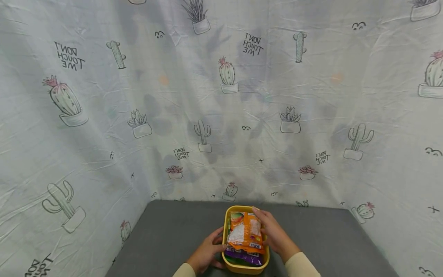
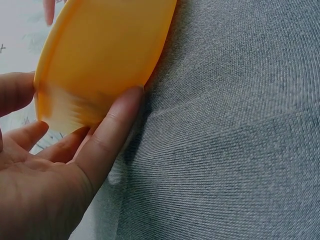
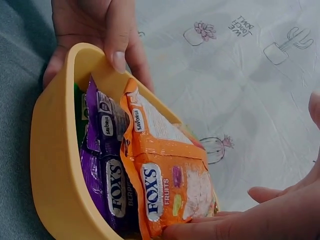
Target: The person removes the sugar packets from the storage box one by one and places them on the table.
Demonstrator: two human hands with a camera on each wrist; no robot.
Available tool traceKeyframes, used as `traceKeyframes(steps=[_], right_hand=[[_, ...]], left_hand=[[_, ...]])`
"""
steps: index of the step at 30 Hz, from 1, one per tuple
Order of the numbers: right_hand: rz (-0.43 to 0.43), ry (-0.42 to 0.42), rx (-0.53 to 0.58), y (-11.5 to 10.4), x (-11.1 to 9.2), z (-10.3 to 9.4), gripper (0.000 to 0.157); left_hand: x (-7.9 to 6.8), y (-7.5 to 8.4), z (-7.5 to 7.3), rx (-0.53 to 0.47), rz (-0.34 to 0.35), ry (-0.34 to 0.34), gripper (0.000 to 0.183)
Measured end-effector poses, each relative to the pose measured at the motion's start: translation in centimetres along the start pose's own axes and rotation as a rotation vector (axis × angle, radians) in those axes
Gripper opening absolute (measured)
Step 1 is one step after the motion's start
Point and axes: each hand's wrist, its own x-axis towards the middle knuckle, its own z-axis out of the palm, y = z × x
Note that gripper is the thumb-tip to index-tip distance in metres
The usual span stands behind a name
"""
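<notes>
A yellow plastic container stands on the grey surface and holds several candy packets. On top lies an orange Fox's Fruits packet; a purple Fox's packet is beside it, and a green edge shows deeper inside. My left hand grips the container's left side, its thumb at the rim and its fingers around the outer wall. At the right side, my right hand touches the orange packet with extended fingers, its thumb apart from them. The container's floor is hidden under the packets.
The dark grey tabletop extends to both sides of the container. A pale cloth with cactus drawings hangs behind it and along the left and right sides.
</notes>
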Motion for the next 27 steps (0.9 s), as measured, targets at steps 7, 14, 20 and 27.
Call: traceKeyframes(steps=[7,14,20,27], right_hand=[[-0.006,-0.013,0.038,0.2,0.3,-0.4,0.124],[0.018,-0.019,0.032,0.6,0.5,-0.9,0.108],[-0.002,-0.002,0.016,0.8,0.3,-0.8,0.105],[-0.025,-0.012,0.012,1.1,0.5,-0.5,0.098]], left_hand=[[0.2,-0.1,-0.1,0.002,0.000,0.000,0.081],[0.2,-0.3,-0.4,0.002,-0.004,-0.005,0.079],[0.2,-0.4,-0.4,-0.002,-0.015,0.006,0.078],[0.0,-0.5,-0.4,-0.006,-0.006,-0.001,0.079]])
